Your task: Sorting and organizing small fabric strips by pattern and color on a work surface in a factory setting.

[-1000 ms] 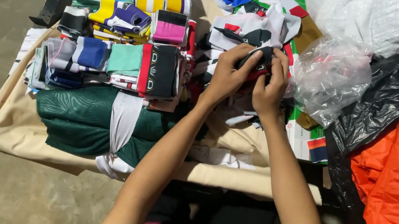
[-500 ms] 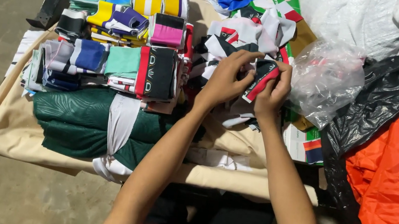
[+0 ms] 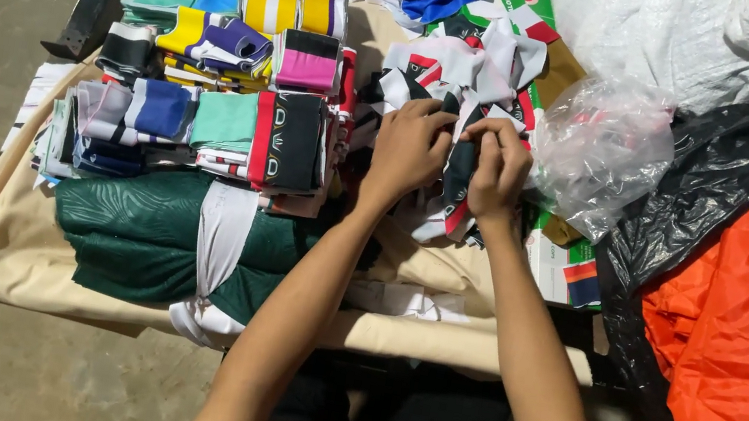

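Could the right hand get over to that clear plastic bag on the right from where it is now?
Probably yes. The right hand is busy pinching a dark folded cloth piece together with the left hand, but the clear plastic bag lies just beside it, with nothing between them.

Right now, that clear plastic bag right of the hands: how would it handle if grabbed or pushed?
The clear plastic bag looks crumpled and thin, so it would probably collapse and crinkle under a grip rather than keep shape. It likely weighs little, though coloured contents show faintly inside. Pushed, it would probably slide or deform against the black plastic sheet, not roll.
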